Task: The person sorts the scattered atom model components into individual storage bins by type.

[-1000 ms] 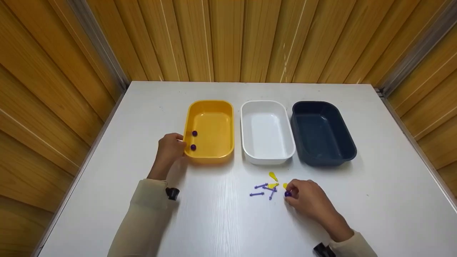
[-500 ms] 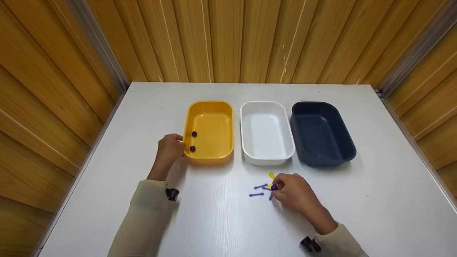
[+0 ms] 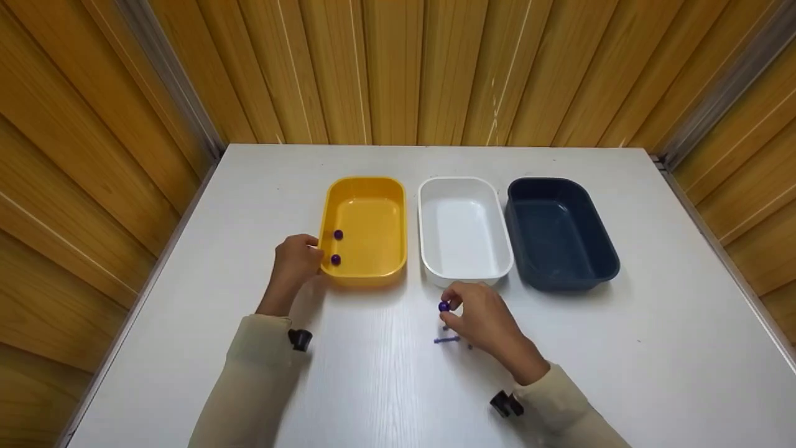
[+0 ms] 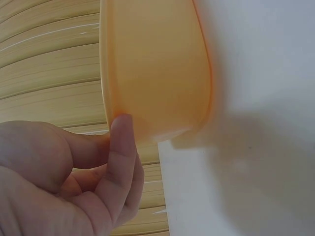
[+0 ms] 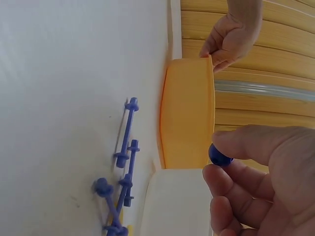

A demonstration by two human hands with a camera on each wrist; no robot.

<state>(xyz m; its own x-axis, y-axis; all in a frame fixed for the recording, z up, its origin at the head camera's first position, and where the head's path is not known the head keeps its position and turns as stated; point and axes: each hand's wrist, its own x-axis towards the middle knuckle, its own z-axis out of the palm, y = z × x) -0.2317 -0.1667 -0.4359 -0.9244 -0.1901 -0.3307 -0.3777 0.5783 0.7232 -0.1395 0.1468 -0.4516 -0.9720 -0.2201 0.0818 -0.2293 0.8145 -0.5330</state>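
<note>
Thumb and fingers of my left hand (image 3: 297,258) pinch the left rim of the yellow bin (image 3: 367,277); the left wrist view shows the grip on the bin's edge (image 4: 162,73). Two purple balls (image 3: 338,234) lie inside that bin, near its left wall. My right hand (image 3: 485,314) holds another purple ball (image 3: 444,306) between thumb and fingertips, in front of the white bin. Below the hand on the table lie several purple rods with knobbed ends (image 5: 129,132), partly hidden by the hand in the head view. A bit of yellow shows among them in the right wrist view.
The white bin (image 3: 466,277) stands in the middle of the row, and a dark blue bin (image 3: 569,283) stands to its right. All three bins rest on the white table (image 3: 373,373). Wood-patterned panels (image 3: 398,74) rise behind and beside the table.
My right hand has moved left and away from the body with the purple ball, passing over the small rods and yellow pieces. The left hand keeps its grip on the yellow bin.
</note>
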